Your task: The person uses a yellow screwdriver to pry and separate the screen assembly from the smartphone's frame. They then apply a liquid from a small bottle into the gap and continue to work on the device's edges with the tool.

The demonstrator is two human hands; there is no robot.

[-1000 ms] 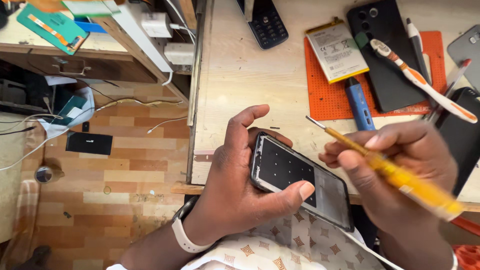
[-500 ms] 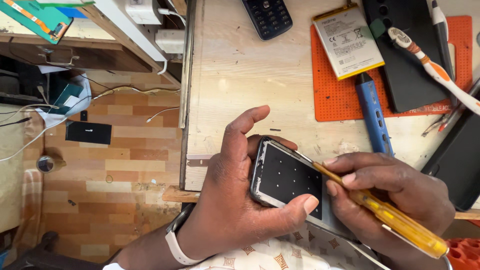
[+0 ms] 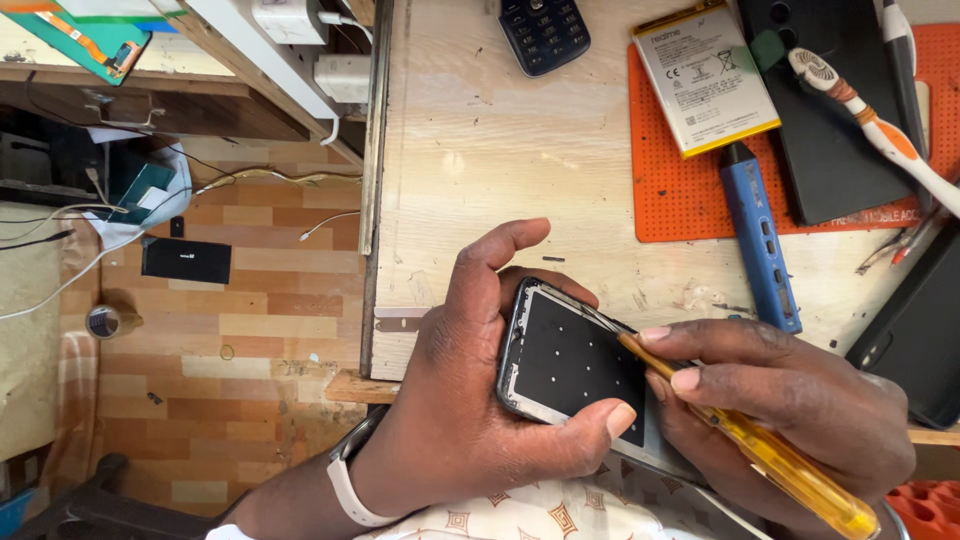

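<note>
My left hand (image 3: 470, 400) grips an opened phone (image 3: 575, 365), a dark slab with a grey frame and small pale dots on its inner face, held over the near edge of the wooden table (image 3: 480, 150). My right hand (image 3: 790, 400) holds a yellow-handled screwdriver (image 3: 790, 475). Its thin metal tip rests at the phone's upper right edge, near the frame. A pale band sits on my left wrist.
An orange mat (image 3: 680, 190) at the back right carries a flat white battery (image 3: 705, 75), a dark phone back (image 3: 825, 120) and a toothbrush (image 3: 880, 125). A blue pen-shaped tool (image 3: 760, 240) lies across its edge. A keypad phone (image 3: 545, 32) lies farther back. Left of the table is a tiled floor with cables.
The screwdriver tip has moved from above the phone down onto its upper right edge. The view has shifted, with both hands lower and closer to the table's near edge.
</note>
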